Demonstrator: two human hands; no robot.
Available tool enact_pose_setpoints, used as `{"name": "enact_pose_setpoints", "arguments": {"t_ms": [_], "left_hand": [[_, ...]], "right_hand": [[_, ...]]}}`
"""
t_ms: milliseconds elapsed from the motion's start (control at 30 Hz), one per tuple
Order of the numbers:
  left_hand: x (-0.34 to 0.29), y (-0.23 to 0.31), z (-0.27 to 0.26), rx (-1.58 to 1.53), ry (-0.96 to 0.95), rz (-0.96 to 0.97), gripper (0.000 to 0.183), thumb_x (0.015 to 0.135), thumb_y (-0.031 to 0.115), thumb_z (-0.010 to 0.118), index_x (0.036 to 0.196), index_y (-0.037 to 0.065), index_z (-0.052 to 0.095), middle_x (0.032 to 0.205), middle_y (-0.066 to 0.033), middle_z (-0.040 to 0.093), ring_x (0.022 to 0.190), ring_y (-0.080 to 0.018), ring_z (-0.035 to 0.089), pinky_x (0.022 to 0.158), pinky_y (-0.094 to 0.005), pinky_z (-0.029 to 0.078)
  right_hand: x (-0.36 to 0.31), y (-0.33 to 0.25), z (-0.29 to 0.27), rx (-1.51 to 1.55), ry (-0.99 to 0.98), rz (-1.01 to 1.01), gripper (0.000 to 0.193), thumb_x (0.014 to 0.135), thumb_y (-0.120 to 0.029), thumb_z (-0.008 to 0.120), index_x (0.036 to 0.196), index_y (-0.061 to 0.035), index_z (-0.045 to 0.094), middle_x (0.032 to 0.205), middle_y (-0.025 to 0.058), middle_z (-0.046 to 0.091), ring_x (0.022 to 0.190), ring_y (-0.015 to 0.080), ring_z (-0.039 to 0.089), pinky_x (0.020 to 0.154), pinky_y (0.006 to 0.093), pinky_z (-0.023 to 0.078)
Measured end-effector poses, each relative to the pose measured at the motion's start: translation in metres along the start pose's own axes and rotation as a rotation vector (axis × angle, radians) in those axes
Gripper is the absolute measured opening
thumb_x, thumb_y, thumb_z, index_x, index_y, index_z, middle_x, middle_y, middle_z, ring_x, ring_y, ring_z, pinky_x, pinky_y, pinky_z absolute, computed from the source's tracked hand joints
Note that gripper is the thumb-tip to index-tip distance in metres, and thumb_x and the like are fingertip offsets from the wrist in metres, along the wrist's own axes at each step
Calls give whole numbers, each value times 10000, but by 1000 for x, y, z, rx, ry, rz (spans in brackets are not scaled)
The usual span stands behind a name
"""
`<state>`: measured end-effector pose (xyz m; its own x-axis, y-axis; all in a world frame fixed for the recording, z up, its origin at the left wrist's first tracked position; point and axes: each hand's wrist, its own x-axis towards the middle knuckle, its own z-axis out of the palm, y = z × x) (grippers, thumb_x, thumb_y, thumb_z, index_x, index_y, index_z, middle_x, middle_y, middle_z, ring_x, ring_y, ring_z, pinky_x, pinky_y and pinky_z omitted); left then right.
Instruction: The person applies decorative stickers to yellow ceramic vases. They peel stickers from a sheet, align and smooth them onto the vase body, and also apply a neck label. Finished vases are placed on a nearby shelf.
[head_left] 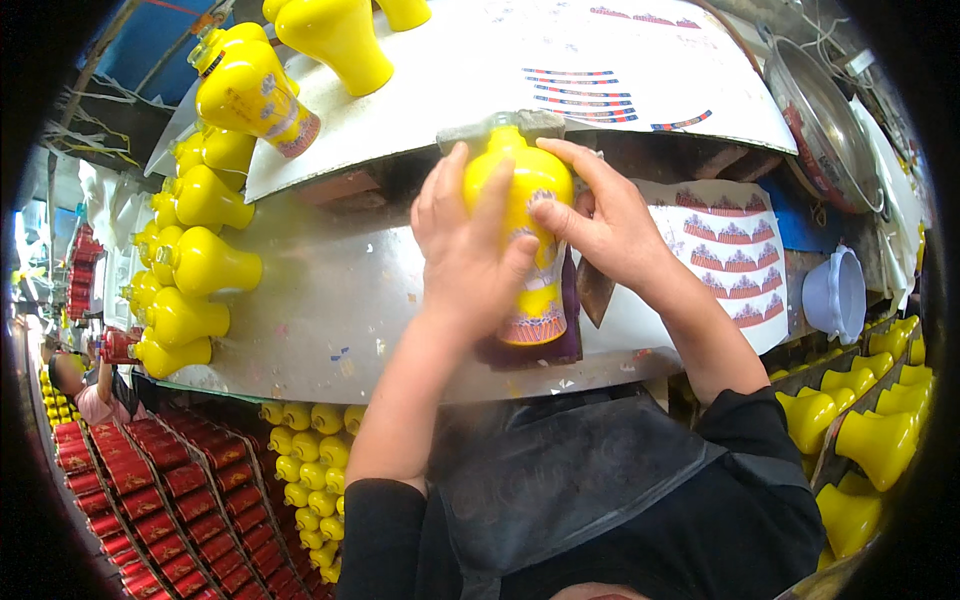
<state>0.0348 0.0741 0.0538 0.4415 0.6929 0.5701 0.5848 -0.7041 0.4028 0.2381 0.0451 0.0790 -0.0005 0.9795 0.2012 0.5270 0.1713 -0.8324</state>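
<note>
A glossy yellow bottle (522, 198) with a clear neck lies in front of me, its neck pointing away and against a grey block (548, 124). Purple patterned decals show on its front, with a red and purple band round its base. My left hand (458, 250) lies along its left side, fingers stretched over the surface and slightly blurred. On the right side, my right hand (612, 222) curls round the shoulder, thumb pressed on the front. The bottle is held between both hands. Under it is a dark purple pad (571, 335), mostly hidden.
Decorated and plain yellow bottles (213, 258) line the table's left side. A white board (440, 60) at the back carries narrow decal strips (583, 95). To the right are a decal sheet (735, 250), a lavender bucket (838, 294) and a metal basin (825, 120). Red boxes (175, 480) stand lower left.
</note>
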Motion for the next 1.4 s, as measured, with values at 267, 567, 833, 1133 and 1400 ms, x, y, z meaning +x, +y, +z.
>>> {"name": "enact_pose_setpoints", "arguments": {"t_ms": [267, 567, 833, 1133, 1400], "left_hand": [[-1, -15, 4, -133, 19, 22, 847, 970, 602, 547, 1594, 61, 359, 1592, -250, 334, 1456, -426, 327, 1208, -524, 258], [-30, -1, 11, -593, -63, -382, 1005, 1027, 654, 477, 1645, -45, 102, 1669, -285, 215, 1555, -401, 243, 1267, -465, 192], [-32, 11, 18, -1212, 113, -525, 1014, 1024, 558, 549, 1656, -26, 13, 1679, -255, 207, 1547, -345, 272, 1255, -437, 245], [-40, -13, 21, -912, -33, -444, 1085, 950, 507, 694, 1644, -51, 74, 1672, -284, 220, 1557, -383, 254, 1267, -455, 211], [-44, -15, 19, -875, -69, -431, 1117, 915, 474, 725, 1648, -47, 62, 1680, -291, 201, 1574, -395, 207, 1278, -465, 178]], "right_hand": [[-2, 4, 2, 160, -28, 30, 602, 993, -389, 656, 1478, -54, 533, 1313, 209, 656, 1009, 288, 710, 907, 390, 560], [-37, 24, 11, 283, -183, 172, 849, 974, -253, 699, 1667, -109, 230, 981, 119, 716, 703, 112, 636, 654, 276, 515], [-44, 20, 11, 459, -116, 208, 834, 993, -252, 665, 1672, -88, 208, 892, 80, 675, 681, 83, 594, 645, 268, 509], [-46, 17, 28, 281, -48, 181, 1021, 887, -341, 753, 1657, -18, 164, 937, 133, 686, 652, 132, 630, 603, 277, 511], [-51, 18, 27, 315, -74, 189, 1047, 884, -326, 755, 1664, -24, 125, 910, 143, 679, 677, 142, 651, 606, 281, 516]]}}
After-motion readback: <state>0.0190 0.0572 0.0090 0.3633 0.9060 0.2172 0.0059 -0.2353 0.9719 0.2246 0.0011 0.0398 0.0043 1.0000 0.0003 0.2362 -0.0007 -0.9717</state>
